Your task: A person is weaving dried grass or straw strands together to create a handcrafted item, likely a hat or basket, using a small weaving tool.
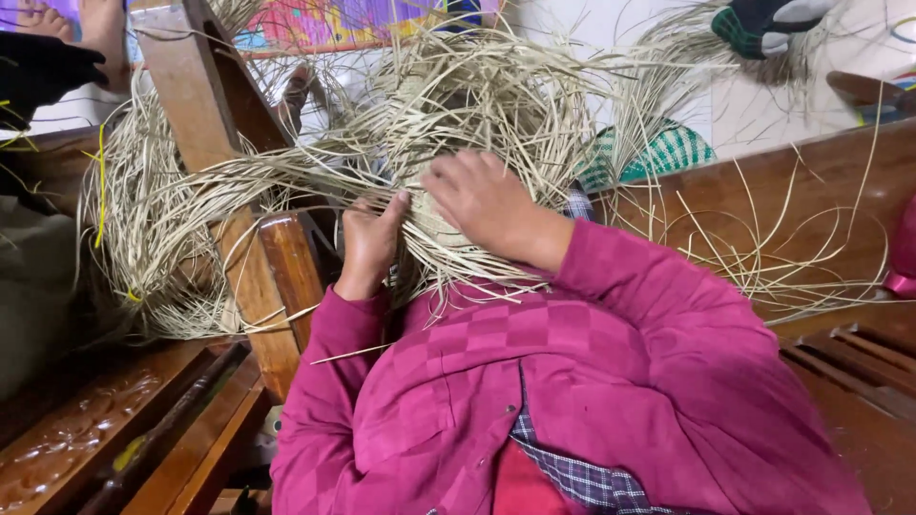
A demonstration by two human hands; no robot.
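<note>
A half-woven piece of pale straw [458, 114] rests against my lap, its loose strands fanning out in all directions. My left hand [370, 238] pinches several strands at the piece's lower left edge, thumb up against the weave. My right hand [487, 205] lies flat over the woven middle, fingers curled onto the strands and pressing them down. Both arms wear magenta checked sleeves [611, 324].
A bundle of loose straw [153, 238] hangs over a wooden frame post [205, 105] at left. Carved wooden furniture [114, 420] surrounds me, with a wooden rail [763, 191] at right. A green-and-white woven item [668, 153] lies behind. Another person's bare foot [43, 19] shows top left.
</note>
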